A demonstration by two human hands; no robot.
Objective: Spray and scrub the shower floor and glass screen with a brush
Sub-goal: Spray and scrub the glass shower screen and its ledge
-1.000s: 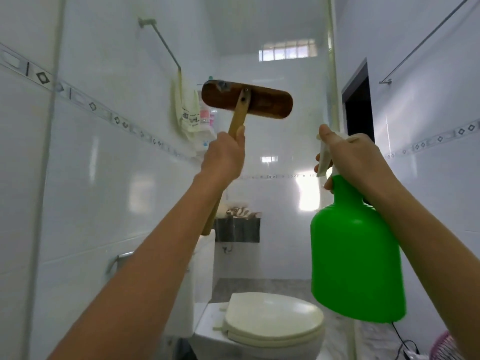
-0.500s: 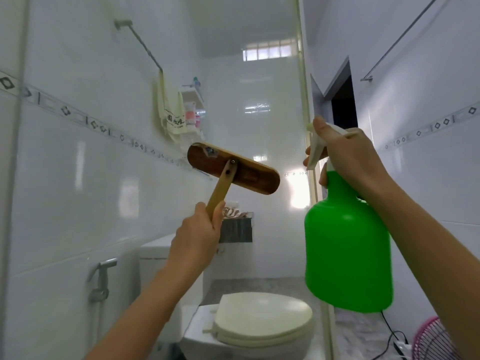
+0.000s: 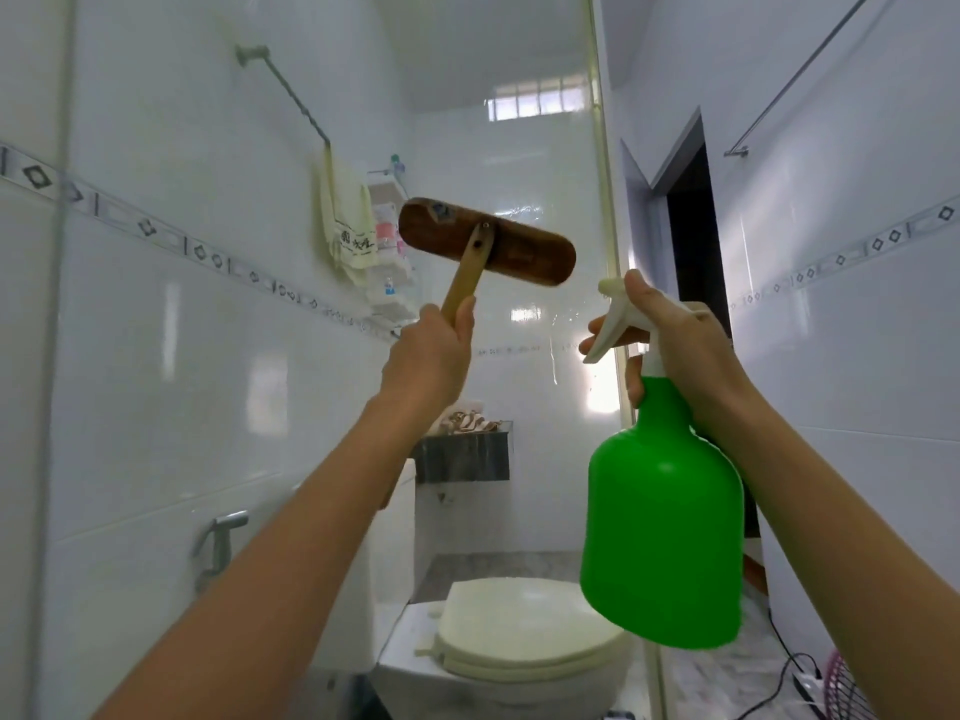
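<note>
White-tiled bathroom seen through a glass screen (image 3: 524, 324), with a closed toilet (image 3: 524, 636) below and a towel (image 3: 345, 226) on the left wall rail. The left hand (image 3: 428, 356) has its grip closed around the wooden handle of a brush (image 3: 485, 241), whose head is raised against the glass. The right hand (image 3: 685, 356) holds a green spray bottle (image 3: 665, 537) by its neck, fingers on the white trigger, nozzle towards the screen.

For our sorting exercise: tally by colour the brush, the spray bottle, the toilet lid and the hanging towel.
Brown: 1, the brush
Green: 1, the spray bottle
Cream: 2, the toilet lid and the hanging towel
Total: 4
</note>
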